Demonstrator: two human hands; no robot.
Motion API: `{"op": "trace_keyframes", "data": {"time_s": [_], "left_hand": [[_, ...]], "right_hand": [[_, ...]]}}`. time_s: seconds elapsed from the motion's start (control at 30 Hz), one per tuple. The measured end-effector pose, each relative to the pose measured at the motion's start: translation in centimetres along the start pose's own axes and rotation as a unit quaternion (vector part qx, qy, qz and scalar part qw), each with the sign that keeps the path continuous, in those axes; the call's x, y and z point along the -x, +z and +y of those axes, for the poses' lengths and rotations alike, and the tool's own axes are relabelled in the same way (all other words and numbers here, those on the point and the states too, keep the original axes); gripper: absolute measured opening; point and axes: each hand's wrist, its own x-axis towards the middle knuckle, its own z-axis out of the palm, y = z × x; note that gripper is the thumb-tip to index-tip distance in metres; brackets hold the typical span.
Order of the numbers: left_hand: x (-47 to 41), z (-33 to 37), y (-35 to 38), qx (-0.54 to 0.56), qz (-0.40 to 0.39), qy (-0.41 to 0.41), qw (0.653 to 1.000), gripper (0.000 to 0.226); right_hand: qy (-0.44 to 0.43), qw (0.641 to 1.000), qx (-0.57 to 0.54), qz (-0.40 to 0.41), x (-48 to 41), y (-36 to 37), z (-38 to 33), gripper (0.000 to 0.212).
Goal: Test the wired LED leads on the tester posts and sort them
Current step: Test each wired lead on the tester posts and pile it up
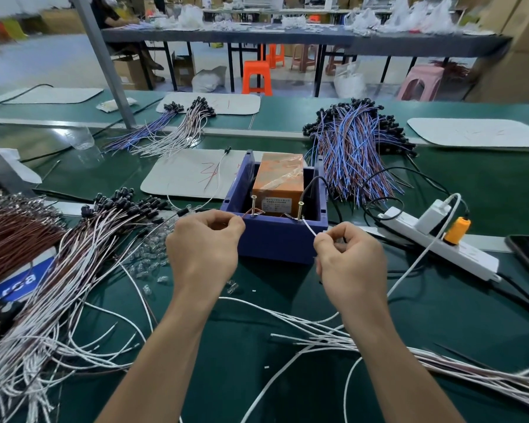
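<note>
A blue tester box (pixel 275 236) with an orange block (pixel 278 181) inside stands mid-table. Two brass posts rise at its front: the left post (pixel 253 206) and the right post (pixel 300 210). My left hand (pixel 203 242) pinches a thin reddish lead whose end touches the left post. My right hand (pixel 348 257) pinches a white lead (pixel 309 228) that reaches up to the right post. A white-and-brown pile of wired LEDs (pixel 74 264) lies to the left. Another bundle (pixel 440 361) trails in from the right.
Blue-and-red lead bundles lie at the back right (pixel 358 148) and back left (pixel 165 129). A single lead rests on a white mat (pixel 180 175). A white power strip (pixel 440 239) with an orange plug sits right of the box. Loose clear LED caps (pixel 150 257) are scattered left.
</note>
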Motion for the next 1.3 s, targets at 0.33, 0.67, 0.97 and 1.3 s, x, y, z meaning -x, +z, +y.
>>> {"op": "trace_keyframes", "data": {"time_s": [0.33, 0.67, 0.97, 1.3], "left_hand": [[0.0, 0.2, -0.2, 0.006, -0.006, 0.000, 1.000, 0.011], [0.8, 0.4, -1.6, -0.010, -0.034, -0.012, 0.999, 0.010], [4.1, 3.0, -1.8, 0.035, -0.262, 0.132, 0.955, 0.016], [4.8, -0.2, -1.9, -0.102, -0.430, 0.189, 0.877, 0.054]], "right_hand": [[-0.009, 0.999, 0.034, 0.001, -0.4, 0.1, -0.4, 0.024], [0.008, 1.000, -0.005, -0.025, 1.0, -1.1, -0.2, 0.014], [0.111, 0.941, -0.259, -0.187, 1.5, -1.0, -3.0, 0.017], [0.107, 0.897, -0.369, -0.220, 1.9, -4.1, -2.9, 0.013]]}}
